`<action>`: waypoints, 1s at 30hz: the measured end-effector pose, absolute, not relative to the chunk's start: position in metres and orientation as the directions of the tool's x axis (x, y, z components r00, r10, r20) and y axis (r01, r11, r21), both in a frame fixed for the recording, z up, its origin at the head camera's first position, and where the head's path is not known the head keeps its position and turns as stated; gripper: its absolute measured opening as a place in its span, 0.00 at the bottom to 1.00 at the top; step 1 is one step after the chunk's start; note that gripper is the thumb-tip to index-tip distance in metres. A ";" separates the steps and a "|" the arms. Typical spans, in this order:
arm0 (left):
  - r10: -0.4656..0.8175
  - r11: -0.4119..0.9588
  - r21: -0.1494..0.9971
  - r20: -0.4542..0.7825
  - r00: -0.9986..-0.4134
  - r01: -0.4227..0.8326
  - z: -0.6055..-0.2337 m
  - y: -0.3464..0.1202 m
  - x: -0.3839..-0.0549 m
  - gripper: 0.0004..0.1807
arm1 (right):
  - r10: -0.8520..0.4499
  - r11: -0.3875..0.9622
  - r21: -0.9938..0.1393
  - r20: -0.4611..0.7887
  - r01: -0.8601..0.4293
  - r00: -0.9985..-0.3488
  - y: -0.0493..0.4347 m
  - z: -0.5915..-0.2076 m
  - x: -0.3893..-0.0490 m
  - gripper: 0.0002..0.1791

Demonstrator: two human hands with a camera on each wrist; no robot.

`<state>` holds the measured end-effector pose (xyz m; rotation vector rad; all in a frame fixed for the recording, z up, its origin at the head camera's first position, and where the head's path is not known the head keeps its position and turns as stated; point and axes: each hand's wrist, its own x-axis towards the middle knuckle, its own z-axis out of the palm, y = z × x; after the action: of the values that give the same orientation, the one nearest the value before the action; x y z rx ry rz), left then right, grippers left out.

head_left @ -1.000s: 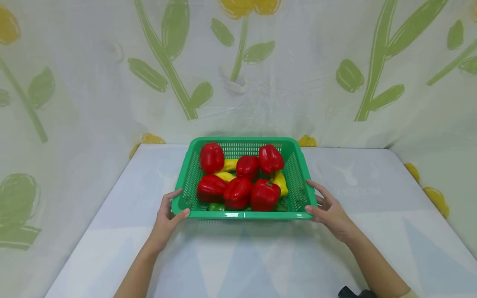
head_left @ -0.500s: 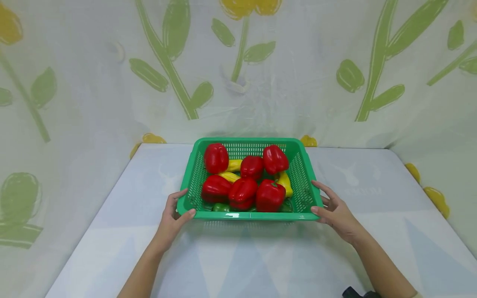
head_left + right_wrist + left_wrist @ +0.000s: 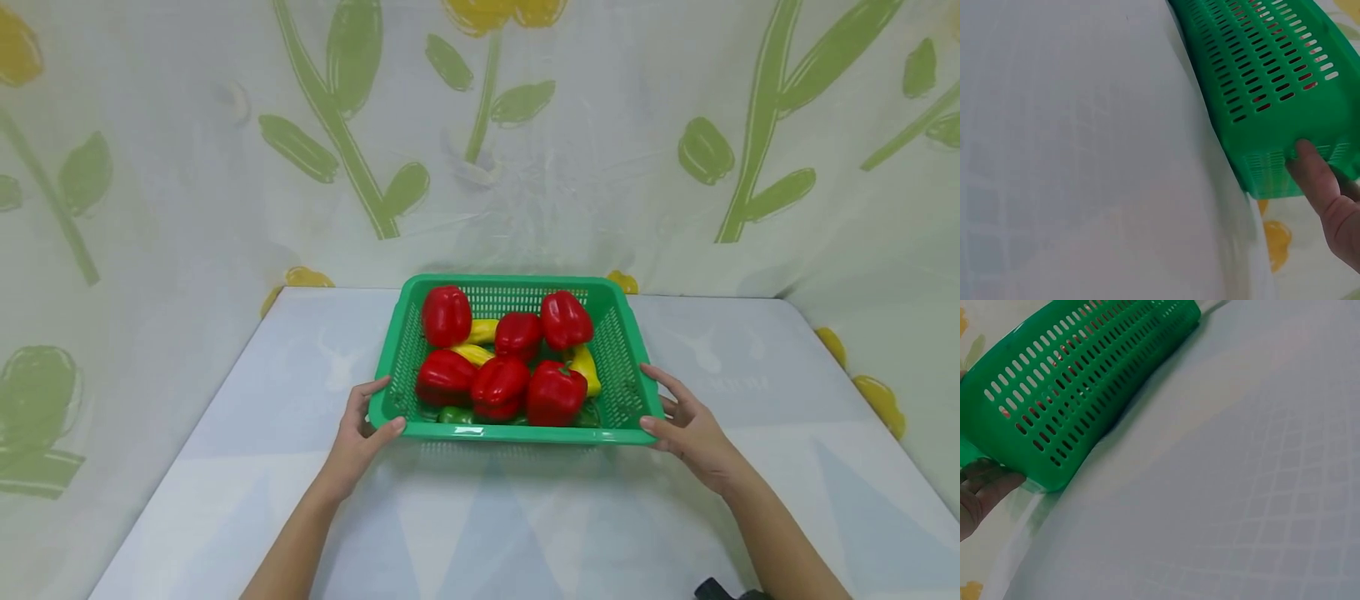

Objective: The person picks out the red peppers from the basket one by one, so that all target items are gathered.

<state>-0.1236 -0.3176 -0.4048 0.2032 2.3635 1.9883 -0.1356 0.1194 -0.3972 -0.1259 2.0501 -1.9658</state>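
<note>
A green plastic basket [image 3: 517, 433] with slotted walls is near the back of the table in the head view. Several red bell peppers [image 3: 501, 388] lie in it, over yellow vegetables [image 3: 585, 371] and partly hidden green ones [image 3: 454, 415]. My left hand [image 3: 358, 437] grips the near left corner, thumb on the rim; my right hand [image 3: 693, 433] grips the near right corner likewise. In the left wrist view, fingers [image 3: 997, 487] touch the basket's end. A finger [image 3: 1315, 172] presses the basket's wall in the right wrist view. Whether its base touches the table cannot be told.
The table [image 3: 480, 517] has a pale cloth with blue-grey patterns. A curtain [image 3: 570, 208] printed with green stems and yellow flowers hangs behind and at both sides. Part of a black object [image 3: 716, 590] shows at the bottom edge by the right forearm.
The basket and its vegetables have shifted steadily a little to the right, and both hands have moved along with it, keeping their hold on its corners.
</note>
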 end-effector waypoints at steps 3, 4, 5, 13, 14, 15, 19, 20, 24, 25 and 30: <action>0.136 0.164 0.984 0.049 -0.989 0.072 -0.405 -0.317 -0.124 0.33 | -0.264 0.068 -0.988 -0.155 0.141 -0.952 0.120 -0.397 -0.135 0.39; 0.140 0.165 0.984 0.050 -0.989 0.073 -0.405 -0.318 -0.125 0.33 | -0.263 0.071 -0.988 -0.154 0.140 -0.952 0.120 -0.396 -0.135 0.39; 0.143 0.167 0.983 0.051 -0.988 0.074 -0.406 -0.318 -0.125 0.33 | -0.263 0.071 -0.988 -0.154 0.140 -0.953 0.120 -0.396 -0.134 0.39; 0.190 0.206 0.976 0.026 -0.982 0.066 -0.403 -0.326 -0.127 0.32 | -0.280 0.075 -0.991 -0.130 0.113 -0.951 0.122 -0.396 -0.136 0.38; 0.194 0.208 0.976 0.022 -0.981 0.063 -0.403 -0.327 -0.127 0.32 | -0.278 0.083 -0.990 -0.130 0.111 -0.952 0.122 -0.396 -0.136 0.38; 0.196 0.210 0.976 0.021 -0.980 0.063 -0.403 -0.328 -0.127 0.31 | -0.276 0.094 -0.990 -0.130 0.108 -0.952 0.121 -0.396 -0.136 0.38; 0.194 0.202 0.978 0.001 -0.981 0.041 -0.402 -0.330 -0.127 0.31 | -0.248 0.177 -0.981 -0.118 0.075 -0.962 0.120 -0.393 -0.134 0.38; 0.196 0.200 0.979 -0.008 -0.981 0.032 -0.402 -0.330 -0.127 0.31 | -0.233 0.211 -0.976 -0.110 0.060 -0.966 0.120 -0.393 -0.133 0.38; 0.198 0.193 0.981 -0.026 -0.980 0.013 -0.402 -0.329 -0.127 0.32 | -0.172 0.326 -0.945 -0.061 0.002 -0.983 0.119 -0.391 -0.130 0.37; 0.200 0.191 0.982 -0.026 -0.979 0.013 -0.402 -0.328 -0.128 0.32 | -0.160 0.349 -0.937 -0.046 -0.013 -0.986 0.118 -0.390 -0.129 0.38; 0.231 0.164 0.986 -0.007 -0.973 0.031 -0.401 -0.328 -0.130 0.33 | -0.146 0.391 -0.916 0.028 -0.084 -0.989 0.117 -0.387 -0.127 0.38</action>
<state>-0.1297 -0.3275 -0.4015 0.2584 2.2735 1.9186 -0.1274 0.1173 -0.3867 -0.2126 2.5728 -1.6895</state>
